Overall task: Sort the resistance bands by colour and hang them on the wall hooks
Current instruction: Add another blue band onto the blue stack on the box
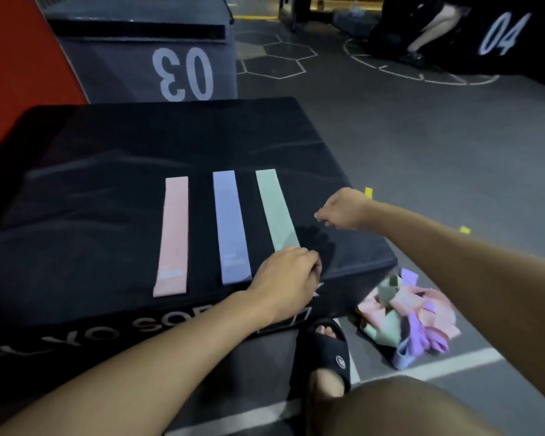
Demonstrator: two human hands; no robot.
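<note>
1. Nearest you, your foot in a black slide sandal (329, 350) stands on the grey floor just below the front edge of the large black padded box (92, 158), beside a white floor line.
2. To the right of that box, on the floor against its front right corner, lies a loose heap of pink, green and purple fabric resistance bands (409, 313), tangled together. Your right forearm crosses above part of the heap and hides its right side.
3. Your left hand (285, 278) rests on the box's top near the front edge, fingers curled down over the near end of the flat mint-green band (276, 209). The hand covers that end, so you cannot tell from here whether the fingers pinch the band or only press on it.
4. Your right hand (342, 210) hangs over the box's right edge, just right of the green band, fingers drawn together in a loose fist with nothing visible in them.
5. Laid flat side by side on the box top, left of the green band, are a lavender-purple band (232, 228) and then a pale pink band (173, 234), apart from one another.
6. Behind the box stands a grey box printed "03" (158, 67), with an orange-red panel (16, 58) to its left.
7. Far right beyond the box, a dark block marked "04" (501, 33) sits by a crouching person (428, 29).
</note>
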